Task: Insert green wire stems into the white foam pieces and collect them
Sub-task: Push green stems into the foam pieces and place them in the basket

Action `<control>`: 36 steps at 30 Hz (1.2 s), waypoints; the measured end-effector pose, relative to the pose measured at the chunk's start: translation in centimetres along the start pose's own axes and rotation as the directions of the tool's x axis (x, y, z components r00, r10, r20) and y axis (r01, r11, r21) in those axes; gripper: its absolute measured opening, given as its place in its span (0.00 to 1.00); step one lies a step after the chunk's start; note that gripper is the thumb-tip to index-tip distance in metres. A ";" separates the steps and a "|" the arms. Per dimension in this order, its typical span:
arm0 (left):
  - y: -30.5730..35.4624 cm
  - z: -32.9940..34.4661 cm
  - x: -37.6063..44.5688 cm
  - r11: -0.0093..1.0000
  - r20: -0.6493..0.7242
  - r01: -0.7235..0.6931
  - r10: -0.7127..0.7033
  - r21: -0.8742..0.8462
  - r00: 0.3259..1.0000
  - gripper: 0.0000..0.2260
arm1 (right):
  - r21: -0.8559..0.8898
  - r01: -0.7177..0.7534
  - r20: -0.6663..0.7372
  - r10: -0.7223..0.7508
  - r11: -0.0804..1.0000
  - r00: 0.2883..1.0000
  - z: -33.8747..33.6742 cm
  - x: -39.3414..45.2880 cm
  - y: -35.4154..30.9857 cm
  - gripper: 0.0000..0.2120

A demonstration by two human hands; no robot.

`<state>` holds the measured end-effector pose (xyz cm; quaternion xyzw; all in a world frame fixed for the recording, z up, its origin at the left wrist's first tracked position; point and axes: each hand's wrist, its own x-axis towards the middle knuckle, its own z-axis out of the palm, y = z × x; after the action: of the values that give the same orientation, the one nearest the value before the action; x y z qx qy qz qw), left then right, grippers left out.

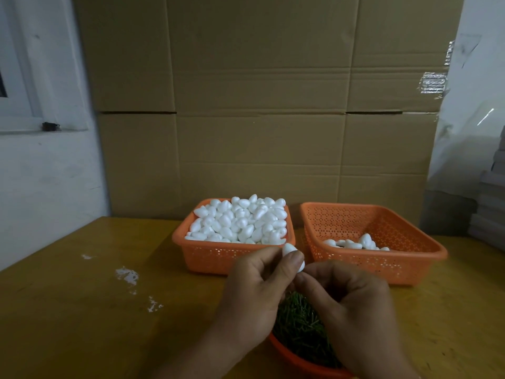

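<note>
A yellow wooden table (82,310) seen from above the worker's own hands, with a wall of brown cardboard (259,105) behind it. On the left the tabletop carries only a few white crumbs (127,274). Moving right, at the back centre stands an orange basket (207,258) heaped with white foam pieces (237,221). Just in front of it, the left hand (254,294) pinches one foam piece (290,250) between thumb and fingertips, raised above the table. The right hand (352,305) meets it from the right, fingers curled and tips pressed to the lower end of the piece; they seem to pinch a stem, but the stem itself is hidden, so what they hold cannot be told. Beneath both hands, at the near edge, an orange bowl (297,361) holds a pile of green wire stems (300,324). Further right, beside the full basket, a second orange basket (382,266) holds only a few foam pieces (352,243), probably the finished ones, so the job looks early. To do this step well, the left hand should hold the foam firmly but gently, since it probably dents easily, while the right drives the wire straight along the piece's long axis into its end, pushing slowly so it neither bends nor breaks out through the side.
</note>
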<state>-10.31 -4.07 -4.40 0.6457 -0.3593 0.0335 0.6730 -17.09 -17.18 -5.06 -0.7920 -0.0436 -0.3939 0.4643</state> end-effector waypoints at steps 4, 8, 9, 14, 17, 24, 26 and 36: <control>0.7 0.1 -0.4 0.957 -0.007 -0.184 0.191 0.225 0.982 0.14 | 0.045 0.081 -0.096 -0.077 0.996 0.992 0.2 -0.4 -1.1 0.01; 1.5 0.3 -0.7 0.919 -0.020 -0.269 0.286 0.288 0.958 0.12 | 0.075 0.147 -0.142 -0.135 0.986 0.981 0.3 -0.8 -2.0 0.04; 1.6 0.4 -0.7 0.917 -0.018 -0.276 0.293 0.287 0.956 0.11 | 0.086 0.150 -0.146 -0.136 0.985 0.980 0.4 -0.8 -2.1 0.04; 1.8 0.3 -0.6 0.917 -0.015 -0.289 0.305 0.274 0.952 0.11 | 0.185 0.116 -0.143 -0.090 0.976 0.986 0.5 -1.0 -2.5 0.06; 1.7 0.4 -0.7 0.916 -0.024 -0.288 0.306 0.279 0.952 0.11 | 0.248 0.079 -0.131 -0.047 0.966 0.990 0.6 -1.0 -2.6 0.06; 0.8 0.2 -0.6 0.924 -0.037 -0.283 0.302 0.259 0.953 0.12 | 0.344 -0.025 -0.049 0.045 0.938 0.998 0.8 -1.0 -2.6 0.06; 0.5 0.1 -0.5 0.937 -0.032 -0.260 0.275 0.234 0.961 0.13 | 0.371 -0.075 -0.016 0.087 0.926 0.996 0.7 -0.7 -2.3 0.06; -0.9 -0.2 -0.7 0.964 0.033 -0.132 0.128 0.231 0.991 0.22 | -0.023 -0.263 -0.054 0.261 0.965 0.964 -2.5 4.3 1.7 0.05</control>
<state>-10.24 -3.79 -5.51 0.6954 -0.4006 0.1136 0.5858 -14.81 -21.34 -2.77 -0.7877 0.0791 -0.3494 0.5012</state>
